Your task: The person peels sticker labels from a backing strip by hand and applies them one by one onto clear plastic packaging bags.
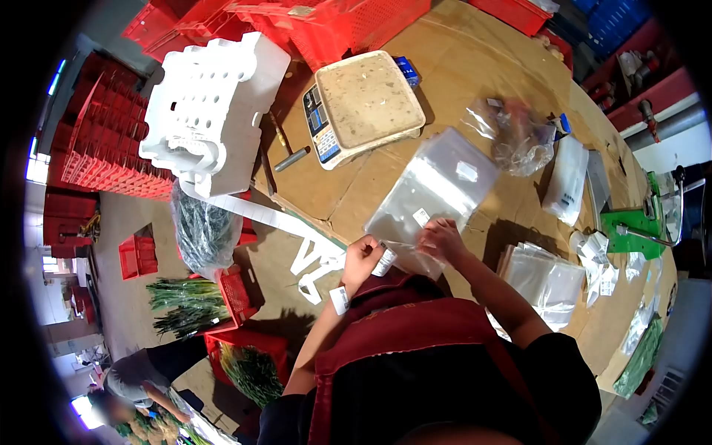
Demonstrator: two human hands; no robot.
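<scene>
My left hand is closed round a strip of printed white labels. Another label hangs by my left wrist. A stack of clear plastic bags lies flat on the cardboard-covered table, with small white labels on it. At its near edge, my right hand has bent fingers gripping a clear plastic bag, close to a small label. The exact fingertip hold is partly hidden. A long white backing strip trails off the table on the left.
Beyond the bags stands a weighing scale, with a white perforated crate to its left. More bags, a green tape dispenser and crumpled plastic lie right. Red crates with greens and a person are lower left.
</scene>
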